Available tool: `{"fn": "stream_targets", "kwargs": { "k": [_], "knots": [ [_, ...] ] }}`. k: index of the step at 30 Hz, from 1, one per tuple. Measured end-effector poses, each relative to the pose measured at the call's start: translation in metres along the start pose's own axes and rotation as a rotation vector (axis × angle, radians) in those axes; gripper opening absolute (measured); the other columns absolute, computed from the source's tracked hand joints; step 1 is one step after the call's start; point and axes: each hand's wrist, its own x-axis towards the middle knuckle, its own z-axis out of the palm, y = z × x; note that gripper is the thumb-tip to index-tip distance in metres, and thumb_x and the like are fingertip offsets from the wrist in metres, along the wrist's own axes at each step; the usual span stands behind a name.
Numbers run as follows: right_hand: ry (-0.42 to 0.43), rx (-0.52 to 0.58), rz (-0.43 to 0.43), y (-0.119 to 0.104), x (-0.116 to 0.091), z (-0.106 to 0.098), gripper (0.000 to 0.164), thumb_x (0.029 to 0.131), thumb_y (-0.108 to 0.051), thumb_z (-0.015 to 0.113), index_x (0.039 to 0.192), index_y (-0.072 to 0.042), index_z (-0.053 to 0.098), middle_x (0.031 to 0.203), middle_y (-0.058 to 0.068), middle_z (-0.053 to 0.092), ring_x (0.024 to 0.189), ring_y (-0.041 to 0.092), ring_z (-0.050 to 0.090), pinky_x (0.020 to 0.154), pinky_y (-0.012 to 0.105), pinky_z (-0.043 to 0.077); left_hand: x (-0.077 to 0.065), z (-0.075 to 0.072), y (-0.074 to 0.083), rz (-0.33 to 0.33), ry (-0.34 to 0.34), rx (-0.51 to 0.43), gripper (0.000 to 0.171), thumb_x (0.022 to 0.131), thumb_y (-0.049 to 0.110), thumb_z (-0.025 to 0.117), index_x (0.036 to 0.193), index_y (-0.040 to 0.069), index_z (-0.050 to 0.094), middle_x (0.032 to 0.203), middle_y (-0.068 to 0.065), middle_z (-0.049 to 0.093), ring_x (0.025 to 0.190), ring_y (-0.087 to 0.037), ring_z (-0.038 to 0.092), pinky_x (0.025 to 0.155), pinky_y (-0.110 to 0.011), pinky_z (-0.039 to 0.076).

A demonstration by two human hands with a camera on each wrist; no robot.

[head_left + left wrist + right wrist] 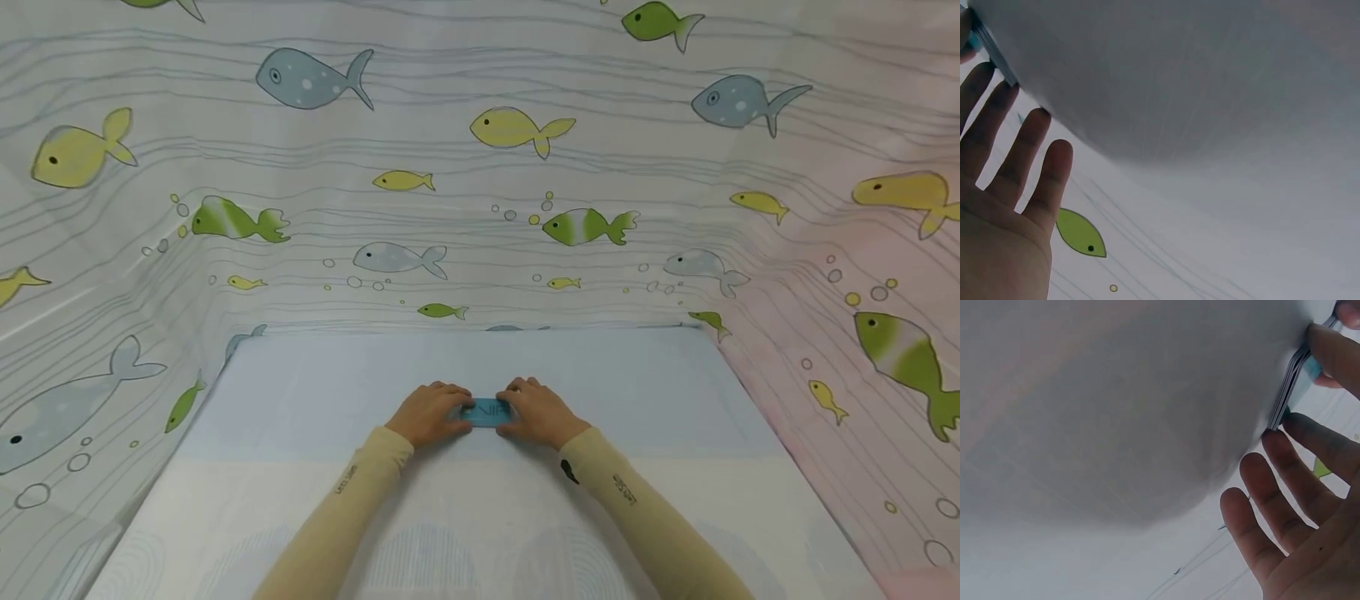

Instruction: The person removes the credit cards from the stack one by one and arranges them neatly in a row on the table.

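A small stack of blue cards (486, 412), dark lettering reading "VIP" on its top, lies near the middle of the table. At its left end, my left hand (431, 412) pinches the stack between thumb and fingers. My right hand (542, 415) grips the opposite end the same way. The right wrist view shows the layered edges of the cards (1286, 394) at the fingertips of the right hand (1310, 506), whose outer fingers spread off the stack. In the left wrist view, the cards (994, 53) appear at the upper left, beside the left hand (1007, 181).
The table (315, 383) has a pale blue far band and a whitish near part with faint arch patterns. A fish-print curtain (480, 192) rises behind it and along both sides. Light beige sleeves (330, 517) cover both forearms.
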Motion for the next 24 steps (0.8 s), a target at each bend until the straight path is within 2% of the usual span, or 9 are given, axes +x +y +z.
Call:
{"fn": "stream_targets", "kwargs": {
  "k": [10,17,24],
  "knots": [
    [-0.020,0.049,0.028,0.0003,0.0019,-0.0006,0.056,0.087,-0.040,0.080,0.132,-0.011,0.065,0.126,0.008,0.060,0.114,0.026,0.056,0.097,0.042,0.049,0.0005,-0.0007,-0.0009,0.030,0.021,0.012,0.040,0.088,0.033,0.080,0.120,0.009,0.072,0.122,-0.006,0.070,0.107,-0.027,0.067,0.088,-0.043,0.054],
    [-0.017,0.084,0.047,0.0018,0.0020,0.0006,0.053,0.086,-0.040,0.081,0.130,-0.014,0.065,0.129,0.006,0.059,0.118,0.025,0.055,0.101,0.041,0.047,-0.0015,-0.0018,0.0012,0.019,0.031,0.009,0.045,0.088,0.033,0.080,0.124,0.010,0.069,0.123,-0.006,0.069,0.106,-0.025,0.067,0.086,-0.041,0.054],
    [-0.025,0.056,0.046,0.0040,0.0035,0.0032,0.068,0.084,-0.045,0.081,0.141,-0.015,0.057,0.133,0.006,0.058,0.120,0.024,0.054,0.102,0.041,0.047,-0.0044,-0.0040,0.0011,0.023,0.058,0.010,0.050,0.088,0.033,0.080,0.130,0.008,0.065,0.126,-0.006,0.068,0.108,-0.026,0.065,0.089,-0.043,0.053]
  ]
}}
